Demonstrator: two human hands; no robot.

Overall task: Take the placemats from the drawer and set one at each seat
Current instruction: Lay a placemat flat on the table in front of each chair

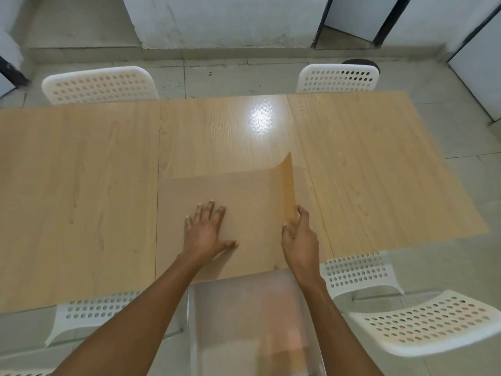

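Placemats [244, 196] — we cannot count them — thin, translucent, overhang the wooden table's [81, 185] near edge. Our left hand [207, 232] presses flat, fingers spread; our right hand [299, 234] pinches the curled right edge. Five white perforated plastic chairs [100, 85] ring the table.

Plain dining room, probably home or canteen: wood-grain table [81, 185], white perforated chairs [100, 85] round it, tiled floor [217, 74], scuffed walls [217, 20].
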